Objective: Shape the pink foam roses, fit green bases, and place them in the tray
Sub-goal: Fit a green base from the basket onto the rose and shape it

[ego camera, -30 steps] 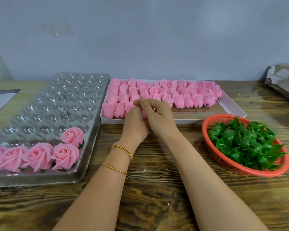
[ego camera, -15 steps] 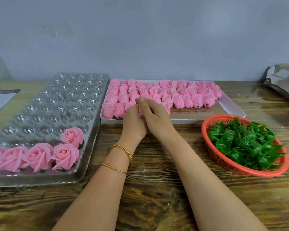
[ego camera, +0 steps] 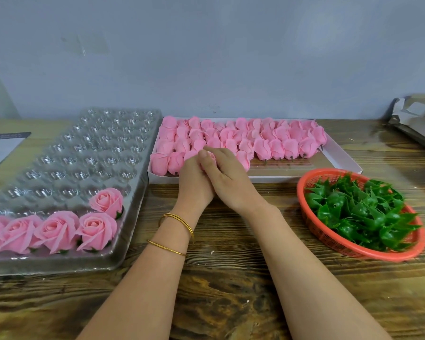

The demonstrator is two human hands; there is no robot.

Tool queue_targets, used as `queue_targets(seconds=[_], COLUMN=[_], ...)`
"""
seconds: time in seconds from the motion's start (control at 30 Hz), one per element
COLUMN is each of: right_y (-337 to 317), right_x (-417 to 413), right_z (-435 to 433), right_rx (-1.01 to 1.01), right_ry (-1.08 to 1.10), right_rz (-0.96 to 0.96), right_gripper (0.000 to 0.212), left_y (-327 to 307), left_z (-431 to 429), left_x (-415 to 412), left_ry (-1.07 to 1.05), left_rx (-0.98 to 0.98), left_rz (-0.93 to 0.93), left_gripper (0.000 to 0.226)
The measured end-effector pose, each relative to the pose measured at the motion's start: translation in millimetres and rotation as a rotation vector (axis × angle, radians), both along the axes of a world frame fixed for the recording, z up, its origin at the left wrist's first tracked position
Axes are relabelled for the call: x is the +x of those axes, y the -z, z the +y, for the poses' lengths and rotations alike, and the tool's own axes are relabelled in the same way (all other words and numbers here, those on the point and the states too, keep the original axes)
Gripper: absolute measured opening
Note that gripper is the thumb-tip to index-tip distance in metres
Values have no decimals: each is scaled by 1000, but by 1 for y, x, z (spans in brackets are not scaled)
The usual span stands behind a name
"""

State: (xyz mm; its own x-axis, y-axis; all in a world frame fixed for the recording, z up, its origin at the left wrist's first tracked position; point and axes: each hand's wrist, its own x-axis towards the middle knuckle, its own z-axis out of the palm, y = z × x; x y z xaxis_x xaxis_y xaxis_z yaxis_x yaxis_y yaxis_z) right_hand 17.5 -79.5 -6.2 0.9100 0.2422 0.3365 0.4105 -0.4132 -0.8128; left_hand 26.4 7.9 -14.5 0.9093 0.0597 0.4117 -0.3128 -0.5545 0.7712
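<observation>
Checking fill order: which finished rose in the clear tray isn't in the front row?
The lone second-row rose, behind the front row's rightmost rose; others line the tray's near edge.

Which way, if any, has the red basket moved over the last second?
No. The basket still sits just below the box's near right corner.

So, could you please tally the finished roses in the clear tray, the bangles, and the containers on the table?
Finished roses: 5, the leftmost cut off by the frame edge
Bangles: 2
Containers: 3 (clear tray, white box, red basket)
Total: 10
</observation>
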Motion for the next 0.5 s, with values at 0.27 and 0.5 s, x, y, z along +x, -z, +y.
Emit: queue_targets(seconds=[0.27, 0.5], right_y=[3, 0], right_x=[-1, -4], right_z=[-7, -9], right_rx=[-151, -138], right_ry=[14, -1], right_rz=[31, 17], right_gripper=[45, 38], left_y=[0, -1], left_z=[2, 2], left_x=[2, -1], left_ry=[33, 52], left_rx=[70, 120], left_rz=[-7, 1], left_gripper=[25, 43])
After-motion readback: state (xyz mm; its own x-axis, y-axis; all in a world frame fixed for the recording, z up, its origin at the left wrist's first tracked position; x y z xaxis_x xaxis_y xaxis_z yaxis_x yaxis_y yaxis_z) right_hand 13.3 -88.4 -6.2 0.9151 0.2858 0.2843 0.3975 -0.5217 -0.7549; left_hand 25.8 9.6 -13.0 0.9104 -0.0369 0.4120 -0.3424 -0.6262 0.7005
